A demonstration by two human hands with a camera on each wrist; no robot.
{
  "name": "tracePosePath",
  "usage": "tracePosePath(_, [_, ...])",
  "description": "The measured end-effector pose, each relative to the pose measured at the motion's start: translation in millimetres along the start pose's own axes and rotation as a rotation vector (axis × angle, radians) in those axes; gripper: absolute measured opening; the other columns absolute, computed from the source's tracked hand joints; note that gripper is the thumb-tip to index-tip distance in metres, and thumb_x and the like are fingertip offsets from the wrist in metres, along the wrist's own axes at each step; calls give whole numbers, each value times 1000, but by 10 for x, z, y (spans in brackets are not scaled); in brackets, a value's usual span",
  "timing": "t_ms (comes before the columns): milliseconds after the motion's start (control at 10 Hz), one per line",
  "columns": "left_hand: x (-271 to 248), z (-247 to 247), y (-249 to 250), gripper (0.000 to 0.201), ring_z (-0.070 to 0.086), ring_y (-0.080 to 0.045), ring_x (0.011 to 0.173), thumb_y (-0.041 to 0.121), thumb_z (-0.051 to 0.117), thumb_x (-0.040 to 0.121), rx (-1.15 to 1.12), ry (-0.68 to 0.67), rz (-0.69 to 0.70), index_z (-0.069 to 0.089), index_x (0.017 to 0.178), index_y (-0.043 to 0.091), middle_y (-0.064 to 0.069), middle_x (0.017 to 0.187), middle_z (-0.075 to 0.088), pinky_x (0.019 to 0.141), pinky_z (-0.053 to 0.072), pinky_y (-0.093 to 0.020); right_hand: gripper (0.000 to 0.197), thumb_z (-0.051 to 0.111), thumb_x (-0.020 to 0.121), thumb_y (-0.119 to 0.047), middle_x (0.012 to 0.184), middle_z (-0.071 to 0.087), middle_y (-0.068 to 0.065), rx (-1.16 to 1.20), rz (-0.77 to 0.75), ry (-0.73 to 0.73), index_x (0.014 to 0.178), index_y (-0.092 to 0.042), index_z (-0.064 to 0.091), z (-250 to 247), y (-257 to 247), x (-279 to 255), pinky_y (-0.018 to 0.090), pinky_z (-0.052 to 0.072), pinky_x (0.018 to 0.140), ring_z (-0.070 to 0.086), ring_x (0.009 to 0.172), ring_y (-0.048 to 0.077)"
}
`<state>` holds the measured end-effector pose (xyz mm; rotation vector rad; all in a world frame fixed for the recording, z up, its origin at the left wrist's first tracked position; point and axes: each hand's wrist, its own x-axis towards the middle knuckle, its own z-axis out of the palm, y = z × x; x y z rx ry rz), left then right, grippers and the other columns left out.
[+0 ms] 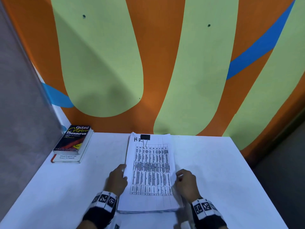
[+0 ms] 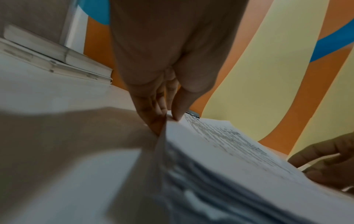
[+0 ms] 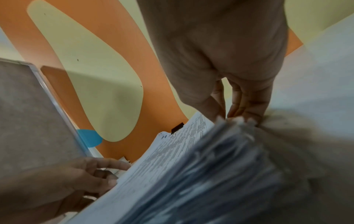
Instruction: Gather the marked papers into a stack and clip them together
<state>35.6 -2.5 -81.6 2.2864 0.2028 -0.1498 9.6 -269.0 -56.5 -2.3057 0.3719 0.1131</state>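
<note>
A thick stack of printed papers [image 1: 151, 169] lies in the middle of the white table [image 1: 214, 171], with a table of text on its top sheet. A black binder clip [image 1: 145, 137] sits on the stack's far edge, its wire handles folded onto the page. My left hand [image 1: 123, 171] pinches the stack's left edge, thumb on top [image 2: 178, 116] and fingers along the side. My right hand [image 1: 179, 175] grips the right edge, with its fingers [image 3: 245, 109] against the sheet ends. The stack's near edges look blurred in both wrist views.
Two books [image 1: 72, 142] lie stacked at the table's back left corner, the top one a thesaurus. An orange and green wall [image 1: 148, 80] stands right behind the table. A grey partition [image 1: 24, 113] closes the left side. The table's right edge drops to dark floor.
</note>
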Motion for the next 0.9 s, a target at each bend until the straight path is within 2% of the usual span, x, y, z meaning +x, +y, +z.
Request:
tracePosePath(100, [110, -33, 82, 47, 62, -32, 103, -2, 57, 83, 53, 16, 5, 52, 128, 8, -19, 113, 65, 95, 50, -38, 19, 55, 82, 3, 86, 70, 11, -10, 12, 31, 86, -10, 69, 35, -70, 123, 22, 55, 74, 66, 81, 21])
tracePosePath(200, [212, -60, 125, 48, 57, -32, 113, -5, 56, 82, 84, 9, 7, 52, 129, 5, -18, 124, 60, 100, 45, -38, 18, 57, 82, 1, 93, 72, 16, -32, 41, 46, 92, -1, 71, 43, -146, 194, 30, 55, 81, 69, 88, 25])
tracePosePath(300, [276, -58, 110, 49, 56, -31, 114, -6, 55, 81, 128, -13, 5, 52, 128, 5, -18, 123, 60, 100, 45, -38, 17, 58, 79, 4, 93, 72, 17, -48, 69, 43, 89, 0, 72, 42, -188, 222, 31, 56, 81, 69, 88, 26])
tracePosePath(400, [290, -24, 78, 48, 59, -31, 108, -5, 56, 80, 137, 1, -11, 53, 127, 7, -17, 120, 62, 96, 48, -38, 20, 60, 79, 2, 99, 72, 16, -62, 87, 42, 94, -3, 72, 54, -160, 237, 32, 55, 84, 68, 93, 27])
tracePosePath(500, [263, 33, 75, 46, 56, -30, 110, 1, 55, 83, 207, 12, -11, 51, 128, 9, -16, 123, 53, 94, 48, -36, 21, 61, 80, -8, 104, 71, 10, -104, 86, 69, 98, -13, 71, 83, -118, 243, 33, 56, 84, 68, 94, 26])
tracePosePath(600, [224, 29, 96, 38, 55, -30, 105, 12, 59, 82, 281, 29, -52, 51, 119, 10, -15, 117, 51, 86, 51, -37, 18, 61, 78, -11, 99, 71, 6, -148, 68, 81, 93, -16, 71, 85, -109, 228, 33, 57, 79, 69, 88, 25])
tracePosePath(700, [112, 2, 77, 22, 60, -27, 92, 18, 62, 79, 248, 13, -90, 52, 96, 11, -11, 106, 60, 80, 53, -36, 16, 63, 75, -9, 96, 72, 7, -126, 73, 67, 87, -15, 71, 64, -23, 170, 34, 58, 77, 69, 86, 24])
tracePosePath(800, [-59, -73, 63, 23, 60, -28, 93, 18, 65, 81, 158, 31, -97, 42, 75, 22, -13, 101, 62, 84, 51, -33, 14, 59, 80, -9, 90, 73, 6, -143, 53, 68, 81, -18, 70, 9, 42, 30, 31, 56, 72, 69, 82, 21])
tracePosePath(900, [-330, -118, -37, 17, 61, -25, 86, 23, 68, 81, 41, 84, -66, 51, 79, 26, -10, 85, 62, 84, 50, -31, 21, 58, 80, -10, 79, 68, 0, -137, 29, 39, 69, -28, 59, -34, 140, -165, 22, 49, 65, 67, 80, 17])
